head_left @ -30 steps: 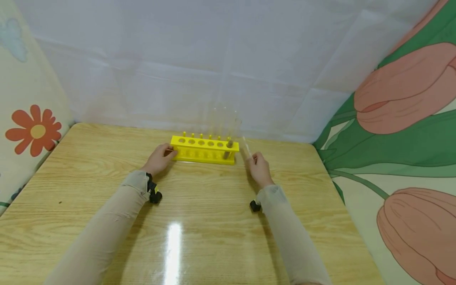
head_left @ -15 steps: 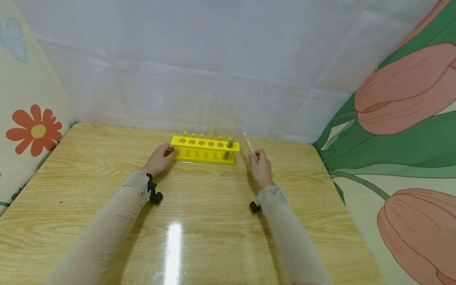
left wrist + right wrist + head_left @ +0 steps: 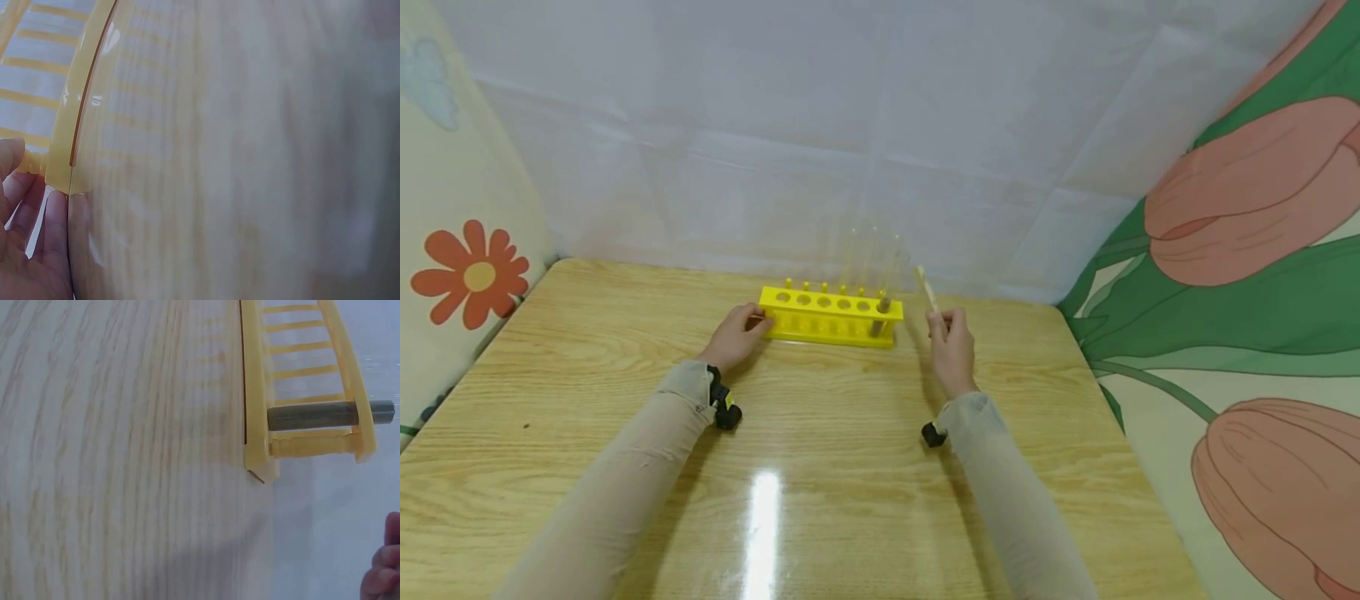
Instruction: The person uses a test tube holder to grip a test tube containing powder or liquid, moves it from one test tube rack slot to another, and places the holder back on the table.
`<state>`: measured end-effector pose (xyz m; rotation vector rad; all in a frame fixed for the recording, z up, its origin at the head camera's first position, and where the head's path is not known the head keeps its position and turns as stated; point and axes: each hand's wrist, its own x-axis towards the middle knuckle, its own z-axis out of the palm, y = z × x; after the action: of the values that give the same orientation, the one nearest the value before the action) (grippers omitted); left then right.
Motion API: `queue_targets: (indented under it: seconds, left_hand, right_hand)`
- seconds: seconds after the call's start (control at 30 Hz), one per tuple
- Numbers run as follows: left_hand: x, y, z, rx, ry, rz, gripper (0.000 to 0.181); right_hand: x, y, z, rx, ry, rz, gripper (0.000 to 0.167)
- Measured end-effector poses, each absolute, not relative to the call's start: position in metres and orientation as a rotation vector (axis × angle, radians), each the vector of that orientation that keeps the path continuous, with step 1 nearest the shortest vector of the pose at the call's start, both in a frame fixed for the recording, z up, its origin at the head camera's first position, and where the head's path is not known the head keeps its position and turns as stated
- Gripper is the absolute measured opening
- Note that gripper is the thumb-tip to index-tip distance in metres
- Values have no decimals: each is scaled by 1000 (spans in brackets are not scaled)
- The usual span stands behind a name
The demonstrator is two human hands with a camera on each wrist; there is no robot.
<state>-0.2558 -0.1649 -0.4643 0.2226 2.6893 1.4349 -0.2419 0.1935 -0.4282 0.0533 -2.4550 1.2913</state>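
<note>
Where right grip (image 3: 952, 350) pinches, rod (image 3: 927, 288) (pale, slanted) juts forward.

We see one end of a yellow rack (image 3: 255, 387). A dark grey rod (image 3: 315, 415) goes through one bar and pokes out past it. Stripy wood (image 3: 112, 437) has a soft shadow (image 3: 206, 565). We spot a bit of the right hand (image 3: 384, 575) at the edge.

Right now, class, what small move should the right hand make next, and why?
Probably ease the right hand leftward, bringing the pale slim piece over the hole beside the dark cylinder: that hole looks free, the left hand holds the yellow rack, and the piece is tilted beyond the rack's right end.
</note>
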Motion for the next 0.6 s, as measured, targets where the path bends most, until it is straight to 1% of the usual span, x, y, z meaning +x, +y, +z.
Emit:
queue_targets:
  seconds: [0.33,0.6]
  left_hand:
    - [-255,-164,-465,220,2697,1434,36]
    - [-263,-168,-473,212,2709,1417,41]
  right_hand:
    - [-237,193,-417,122,-2365,1258,32]
    - [-238,193,-404,206,-2243,1224,25]
